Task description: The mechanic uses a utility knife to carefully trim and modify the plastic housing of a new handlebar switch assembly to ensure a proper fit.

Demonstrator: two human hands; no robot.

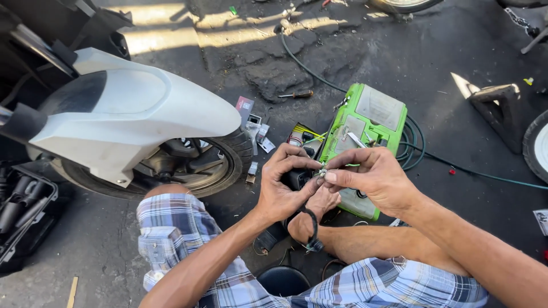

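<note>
A person in plaid shorts sits on dark, cracked pavement, both hands meeting over a small metal connector: the left hand has its fingers closed on the piece from one side, while the right hand pinches it between thumb and forefinger from the other. The connector is held above the person's knee, just in front of a bright green battery case trailing a green cable. A white scooter fender over the front tyre stands to the left, with a screwdriver lying farther off.
</note>
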